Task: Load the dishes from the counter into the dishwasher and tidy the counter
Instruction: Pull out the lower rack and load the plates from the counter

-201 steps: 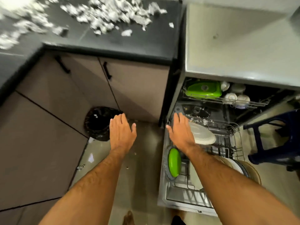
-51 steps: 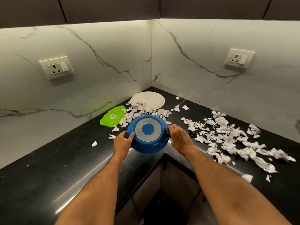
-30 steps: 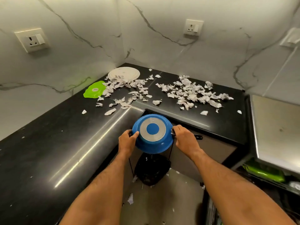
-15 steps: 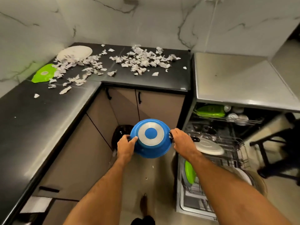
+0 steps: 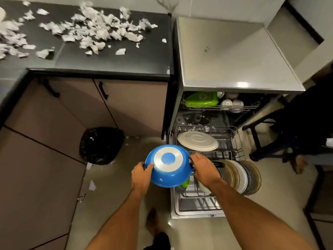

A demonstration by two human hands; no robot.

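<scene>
both hands grip upturned blue pan (image 5: pixel 168 166): left hand (image 5: pixel 141 175) at rim, right hand (image 5: pixel 204 168) on handle. lower rack (image 5: pixel 234 141) holds white plate (image 5: pixel 197 141), upright plates (image 5: pixel 241 175).

A black bin bag (image 5: pixel 101 145) sits on the floor to the left of the hands, against the beige cabinet doors (image 5: pixel 86 109). Well to their right stands a dark stool (image 5: pixel 281 139), with paper bits (image 5: pixel 91 184) strewn on the floor (image 5: pixel 115 177) near the bag.

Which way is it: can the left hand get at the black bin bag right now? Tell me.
Probably not as things stand: the left hand grips the rim of the blue pan. The floor path to the black bin bag looks unobstructed once it lets go.
</scene>
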